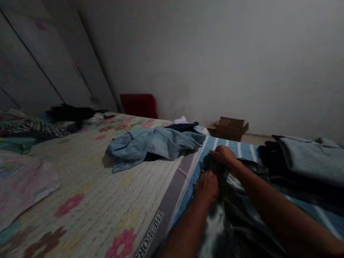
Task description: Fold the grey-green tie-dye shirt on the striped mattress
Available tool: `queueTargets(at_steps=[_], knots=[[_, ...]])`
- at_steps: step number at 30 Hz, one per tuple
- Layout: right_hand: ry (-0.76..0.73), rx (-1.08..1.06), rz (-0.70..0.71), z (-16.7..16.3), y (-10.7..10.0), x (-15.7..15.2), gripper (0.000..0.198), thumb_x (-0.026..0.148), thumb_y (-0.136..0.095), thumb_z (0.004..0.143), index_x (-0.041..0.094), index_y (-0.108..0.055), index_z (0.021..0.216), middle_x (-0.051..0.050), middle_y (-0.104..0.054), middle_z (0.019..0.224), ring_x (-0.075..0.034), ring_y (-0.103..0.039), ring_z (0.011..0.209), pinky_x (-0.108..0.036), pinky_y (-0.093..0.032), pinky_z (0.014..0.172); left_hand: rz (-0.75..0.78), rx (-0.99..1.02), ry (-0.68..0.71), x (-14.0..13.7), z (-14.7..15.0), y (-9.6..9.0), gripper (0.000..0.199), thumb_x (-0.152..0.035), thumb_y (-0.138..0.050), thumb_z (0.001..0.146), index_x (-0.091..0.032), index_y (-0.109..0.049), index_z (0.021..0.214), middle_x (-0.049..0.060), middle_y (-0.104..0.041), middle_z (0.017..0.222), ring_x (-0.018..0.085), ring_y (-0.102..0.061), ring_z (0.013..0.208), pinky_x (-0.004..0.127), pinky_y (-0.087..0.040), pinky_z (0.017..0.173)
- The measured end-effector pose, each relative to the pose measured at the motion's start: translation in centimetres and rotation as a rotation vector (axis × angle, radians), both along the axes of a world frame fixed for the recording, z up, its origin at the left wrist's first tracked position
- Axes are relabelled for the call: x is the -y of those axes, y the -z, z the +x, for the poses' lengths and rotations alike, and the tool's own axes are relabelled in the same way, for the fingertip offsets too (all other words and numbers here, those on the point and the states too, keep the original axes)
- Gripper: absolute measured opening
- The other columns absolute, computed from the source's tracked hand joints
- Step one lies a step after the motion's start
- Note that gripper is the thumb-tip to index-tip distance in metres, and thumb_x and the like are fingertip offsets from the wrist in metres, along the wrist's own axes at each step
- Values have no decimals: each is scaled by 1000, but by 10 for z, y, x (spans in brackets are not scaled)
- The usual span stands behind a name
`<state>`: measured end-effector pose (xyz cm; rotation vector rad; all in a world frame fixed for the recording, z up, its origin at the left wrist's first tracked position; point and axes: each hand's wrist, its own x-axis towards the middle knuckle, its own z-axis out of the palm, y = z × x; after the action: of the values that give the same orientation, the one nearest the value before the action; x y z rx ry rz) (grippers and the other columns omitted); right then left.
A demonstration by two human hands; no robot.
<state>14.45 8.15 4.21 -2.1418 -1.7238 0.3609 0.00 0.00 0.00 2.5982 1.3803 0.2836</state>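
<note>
While the left hand (207, 186) and the right hand (224, 154) are grasping a dark patterned garment (228, 218), it is lying bunched and unfolded at the lower right of the frame, over a blue striped cloth (231, 145). Folded clothes (309, 154) are sitting stacked at the right edge, seemingly finished; a light denim garment (158, 141) is lying rumpled near the centre, apparently undone.

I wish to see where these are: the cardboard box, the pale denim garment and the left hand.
Cardboard box (229, 132): head view, its front side.
Pale denim garment (159, 142): head view, near its middle.
Left hand (208, 186): head view, back of the hand.
</note>
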Motion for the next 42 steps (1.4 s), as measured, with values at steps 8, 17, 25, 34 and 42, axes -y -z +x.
queueTargets(at_steps=[8,17,25,34,42], knots=[[2,-193,-10,-5,30,-32,21,32,-65,73,15,-65,60,-8,-67,65,-21,-64,69,-25,-44,56,67,64,-22,1,1,8,37,-13,-26,93,-15,-55,116,11,-54,131,22,-49,121,37,-39,104],[-18,-347,124,-1,58,-29,26,35,-56,81,13,-69,75,-2,-67,63,-13,-61,56,-21,-41,50,46,78,-43,0,1,15,44,-25,-23,96,-17,-43,135,6,-36,150,20,-29,139,40,-28,113],[-15,-5,132,-7,51,-24,26,40,-53,85,18,-68,82,-10,-71,87,-22,-65,85,-27,-41,66,-18,-8,-98,-2,5,9,54,-36,-24,96,-10,-37,141,12,-33,151,24,-24,141,42,-23,115],[-226,303,223,-28,29,3,26,28,-41,93,18,-61,105,-13,-63,110,-24,-55,105,-32,-37,86,29,-36,-71,-2,7,5,50,-30,-27,95,-8,-47,134,15,-47,141,27,-35,134,42,-27,111],[-569,360,139,-5,52,16,27,21,-40,91,17,-63,104,-9,-66,100,-17,-60,86,-24,-40,72,77,-51,-58,-3,11,8,46,-30,-31,93,-8,-54,126,15,-52,135,27,-38,129,41,-30,108]])
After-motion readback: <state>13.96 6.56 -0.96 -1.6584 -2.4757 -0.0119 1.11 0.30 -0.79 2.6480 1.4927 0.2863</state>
